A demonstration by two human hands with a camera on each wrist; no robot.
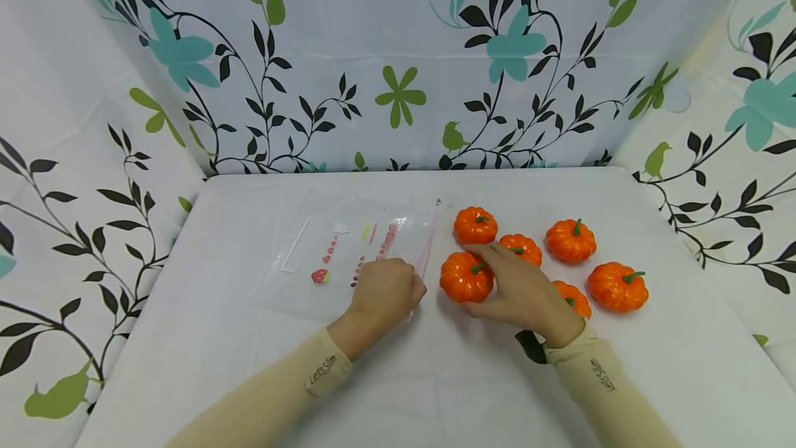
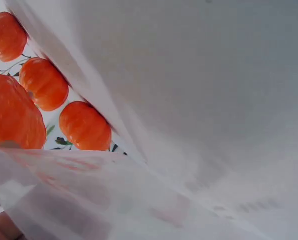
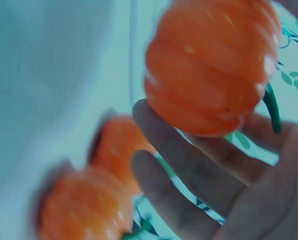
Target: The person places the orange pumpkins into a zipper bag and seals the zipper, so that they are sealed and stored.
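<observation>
My left hand (image 1: 384, 289) grips the open edge of a clear plastic zip bag (image 1: 292, 247) that lies flat with a pink strip along its right side. Small red and pink printed marks show on the bag. In the left wrist view the bag's film (image 2: 114, 195) crosses the lower part. My right hand (image 1: 519, 289) holds a small orange toy pumpkin (image 1: 466, 278) with a green stem, thumb on the near side and fingers on the far side. In the right wrist view this pumpkin (image 3: 213, 65) sits against the fingers. It is just right of the bag's edge.
Several more orange pumpkins lie to the right: one behind the held one (image 1: 475, 225), one beyond my right hand (image 1: 521, 247), two farther right (image 1: 571, 240) (image 1: 618, 287), and one partly hidden by my wrist (image 1: 572, 298). A white-covered table (image 1: 186, 337) meets a leaf-patterned cloth (image 1: 398, 26) behind.
</observation>
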